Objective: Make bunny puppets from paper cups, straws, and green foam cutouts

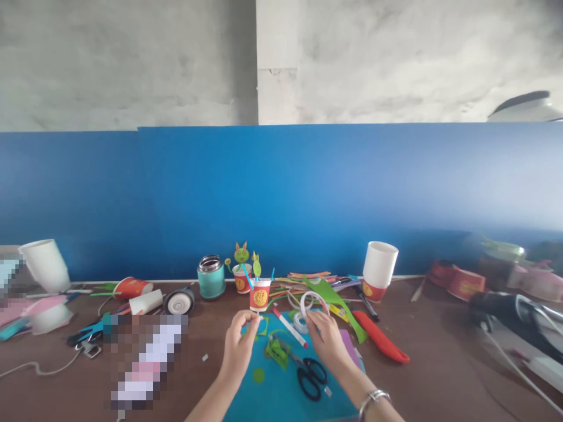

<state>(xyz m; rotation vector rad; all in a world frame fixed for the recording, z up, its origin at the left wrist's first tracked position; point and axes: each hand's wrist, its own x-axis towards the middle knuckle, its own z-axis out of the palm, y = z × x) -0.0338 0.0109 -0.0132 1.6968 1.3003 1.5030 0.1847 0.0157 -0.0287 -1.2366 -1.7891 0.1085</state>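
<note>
Scissors (310, 373) lay nearest, on the blue sheet (259, 401); green paper scraps (278, 353) just beyond. Right hand (325, 337) gripped a tape roll (304, 302) over the sheet. Left hand (241, 337): thumb and index drawn close, just in front of the decorated cup (260, 296); couldn't tell if anything sat between. Marker (290, 326) lay between hands. Cat-faced cup (242, 283) stood just behind on the surface (422, 375), near the teal jar (211, 283).
</note>
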